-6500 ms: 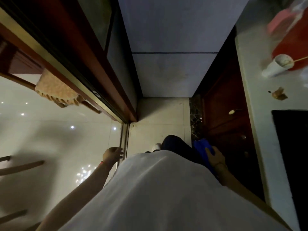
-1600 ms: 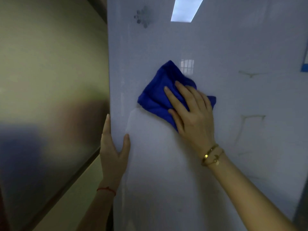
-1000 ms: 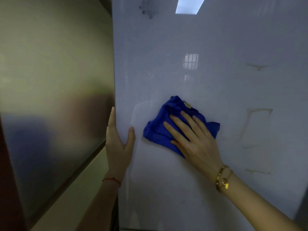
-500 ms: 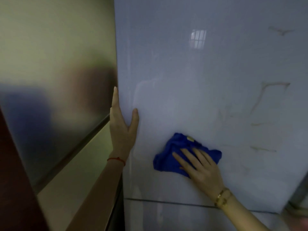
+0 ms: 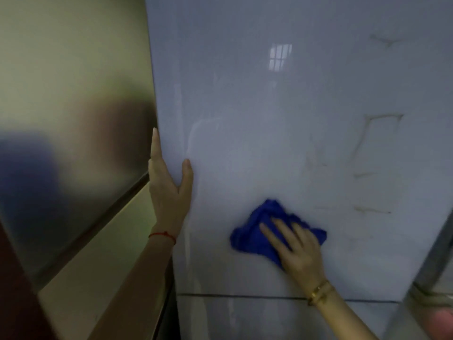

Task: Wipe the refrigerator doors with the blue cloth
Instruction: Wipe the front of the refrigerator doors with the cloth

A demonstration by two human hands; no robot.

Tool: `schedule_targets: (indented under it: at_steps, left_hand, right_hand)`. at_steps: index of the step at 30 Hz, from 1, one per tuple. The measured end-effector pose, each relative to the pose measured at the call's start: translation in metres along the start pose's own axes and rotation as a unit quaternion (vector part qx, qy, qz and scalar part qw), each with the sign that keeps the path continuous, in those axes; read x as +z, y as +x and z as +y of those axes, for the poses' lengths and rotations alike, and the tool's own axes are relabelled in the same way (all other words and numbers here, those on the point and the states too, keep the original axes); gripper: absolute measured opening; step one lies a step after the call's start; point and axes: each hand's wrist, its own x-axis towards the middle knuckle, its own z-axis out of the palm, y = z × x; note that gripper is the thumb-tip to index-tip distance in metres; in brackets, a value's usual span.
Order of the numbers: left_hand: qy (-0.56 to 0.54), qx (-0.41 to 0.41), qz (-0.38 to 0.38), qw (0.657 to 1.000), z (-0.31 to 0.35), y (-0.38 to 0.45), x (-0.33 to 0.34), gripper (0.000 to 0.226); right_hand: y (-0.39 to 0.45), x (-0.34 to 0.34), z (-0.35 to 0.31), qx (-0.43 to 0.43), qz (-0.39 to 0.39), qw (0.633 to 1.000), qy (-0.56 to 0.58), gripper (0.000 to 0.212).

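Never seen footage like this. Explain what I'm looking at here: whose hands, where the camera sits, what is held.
There is no machine here: these are a person's two bare hands, filmed by one wide-angle camera worn on their head, looking forward and down. The big pale glossy surface is a refrigerator door. The right hand lies flat on a bunched blue cloth, pressing it against the lower part of the door, just above the seam to the door below. The left hand grips the door's left edge, thumb on the front. Faint brownish marks show to the right of the cloth. The bright patch higher up is a reflection.
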Motion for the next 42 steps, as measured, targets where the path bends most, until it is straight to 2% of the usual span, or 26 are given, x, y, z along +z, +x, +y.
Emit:
schedule_targets:
  at_steps: [2,6,8,11,13,15,18,20,24,26,28,32,34,36,39,42]
  left_hand:
    - [0.012,0.001,0.007,1.0,0.001,0.002,0.002,0.073]
    - [0.02,0.015,0.025,0.999,0.021,0.019,0.01,0.077]
    - [0.03,0.029,0.033,0.999,0.032,0.029,0.015,0.076]
    - [0.061,0.038,0.053,0.996,0.04,0.04,0.02,0.074]
    - [0.09,0.044,0.069,0.993,0.04,0.043,0.023,0.073]
    - [0.112,0.048,0.077,0.99,0.04,0.043,0.025,0.072]
    - [0.134,0.052,0.083,0.986,0.039,0.043,0.027,0.071]
    - [0.143,0.054,0.086,0.984,0.038,0.043,0.029,0.071]
    - [0.148,0.046,0.082,0.984,0.036,0.042,0.029,0.072]
    - [0.146,0.042,0.079,0.985,0.037,0.041,0.027,0.073]
    - [0.147,0.047,0.084,0.985,0.038,0.04,0.026,0.073]
    - [0.157,0.043,0.087,0.983,0.037,0.041,0.027,0.072]
    - [0.162,0.047,0.088,0.982,0.037,0.041,0.028,0.071]
    - [0.157,0.047,0.083,0.983,0.037,0.041,0.028,0.072]
    - [0.154,0.045,0.075,0.984,0.035,0.041,0.027,0.073]
    - [0.165,0.048,0.067,0.983,0.036,0.037,0.025,0.073]
  right_hand:
    - [0.048,-0.009,0.028,0.076,0.066,0.995,-0.019,0.034]
    - [0.172,-0.032,0.077,0.242,0.171,0.955,-0.003,0.035]
    - [0.195,-0.032,0.067,0.216,0.158,0.963,-0.004,0.037]
    - [0.162,-0.025,0.049,0.082,0.097,0.992,-0.005,0.037]
    - [0.144,-0.031,0.066,0.061,0.087,0.994,-0.027,0.035]
    - [0.159,-0.042,0.099,0.123,0.114,0.985,-0.028,0.036]
    - [0.22,-0.055,0.142,0.262,0.195,0.945,-0.035,0.036]
    - [0.256,-0.055,0.141,0.288,0.213,0.933,-0.034,0.038]
    - [0.231,-0.033,0.078,0.126,0.129,0.984,-0.004,0.039]
    - [0.198,-0.029,0.07,0.063,0.101,0.993,-0.017,0.037]
    - [0.191,-0.038,0.093,0.071,0.107,0.991,-0.022,0.036]
    - [0.247,-0.054,0.14,0.238,0.188,0.952,-0.028,0.038]
    - [0.273,-0.05,0.128,0.269,0.193,0.943,-0.031,0.04]
    - [0.266,-0.038,0.098,0.185,0.165,0.968,-0.022,0.04]
    - [0.205,-0.024,0.057,0.044,0.103,0.993,-0.023,0.038]
    - [0.159,-0.031,0.074,0.034,0.088,0.994,-0.059,0.036]
